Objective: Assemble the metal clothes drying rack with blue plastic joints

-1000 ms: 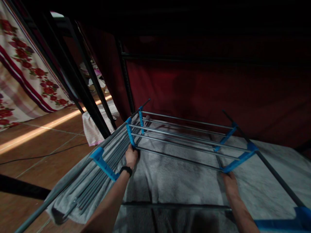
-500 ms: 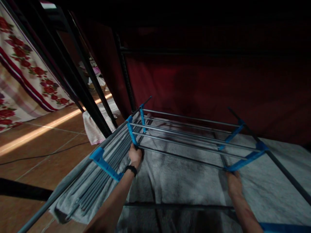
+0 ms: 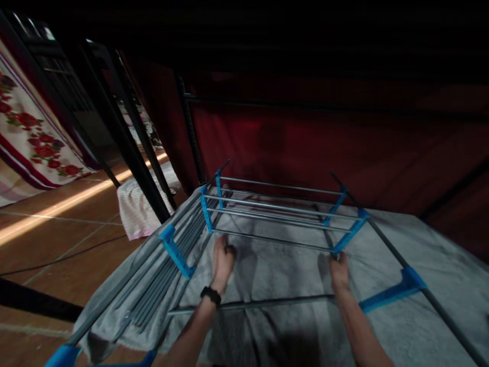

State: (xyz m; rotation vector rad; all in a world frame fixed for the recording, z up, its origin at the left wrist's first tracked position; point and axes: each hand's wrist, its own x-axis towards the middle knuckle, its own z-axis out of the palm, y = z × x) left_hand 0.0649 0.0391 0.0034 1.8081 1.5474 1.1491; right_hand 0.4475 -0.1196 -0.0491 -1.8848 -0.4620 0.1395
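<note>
A rack of grey metal tubes with blue plastic brackets lies on a grey blanket (image 3: 267, 270). Thin crossbars (image 3: 275, 238) span between a left blue bracket (image 3: 207, 211) and a right blue bracket (image 3: 350, 233). My left hand (image 3: 222, 262), with a black wristband, is just below the nearest crossbar, off the left bracket, its fingers loosely apart and apparently empty. Closed around the lower tube at the right bracket's bottom corner is my right hand (image 3: 339, 272); its fingertips are partly hidden. Another blue bracket (image 3: 176, 252) is on the left side tube, without crossbars.
Several loose metal tubes (image 3: 164, 278) lie bunched on the blanket at the left. One loose tube (image 3: 260, 303) lies crosswise in front. Black metal posts (image 3: 126, 148) stand at the left, a dark red curtain (image 3: 305, 148) hangs behind, and a cable (image 3: 72, 253) crosses the tiled floor.
My left hand has come off the left bracket's lower corner and moved slightly right. My right hand stays at the right bracket's corner. The view has shifted, showing more of the rack's near part.
</note>
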